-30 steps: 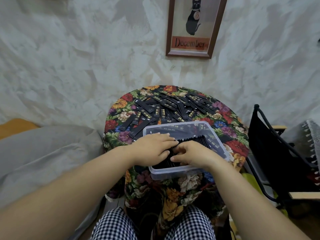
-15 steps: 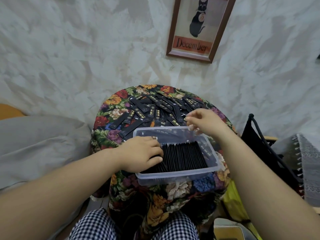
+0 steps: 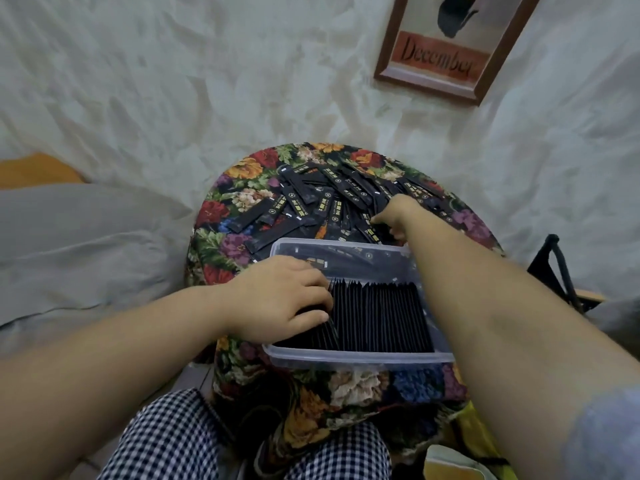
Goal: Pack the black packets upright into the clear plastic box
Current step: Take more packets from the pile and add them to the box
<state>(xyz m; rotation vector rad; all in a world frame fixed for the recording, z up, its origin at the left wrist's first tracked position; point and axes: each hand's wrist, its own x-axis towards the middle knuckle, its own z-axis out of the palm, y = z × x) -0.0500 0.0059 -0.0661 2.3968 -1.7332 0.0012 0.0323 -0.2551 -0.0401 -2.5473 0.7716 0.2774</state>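
Framed picture (image 3: pixel 440 60) on the wall reads "December". Loose black packets (image 3: pixel 329 199) are heaped on the floral surface (image 3: pixel 242 168); their yellow print is too small to read. Clear plastic box (image 3: pixel 346 356) sits near the edge, packed row (image 3: pixel 377 317) upright inside. Left hand (image 3: pixel 280 303): fingers curled over the row's left end, holding it. Right hand (image 3: pixel 394 216) is on the loose heap, fingers bent down; grip unclear. Right forearm crosses the box's right side.

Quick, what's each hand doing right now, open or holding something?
Left hand: fingers curled over the upright packets in the box, holding them.
Right hand: down among the loose packets; grasp cannot be told.
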